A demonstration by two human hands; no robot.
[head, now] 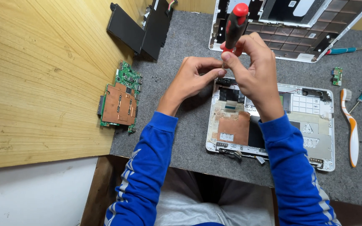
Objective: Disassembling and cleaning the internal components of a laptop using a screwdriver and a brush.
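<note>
my right hand [254, 69] pinches shut on the light, rigid red-black screwdriver [234, 27] at its grippy handle, left hand [193, 77] fingers curled steadying the fragile white laptop base [315, 125].

Circuit board [120, 98] left of laptop base [273, 125], toothbrush [350, 125] right

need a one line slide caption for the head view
Right hand holds a red-and-black screwdriver upright over an opened white laptop base, left hand steadying its tip.
</note>
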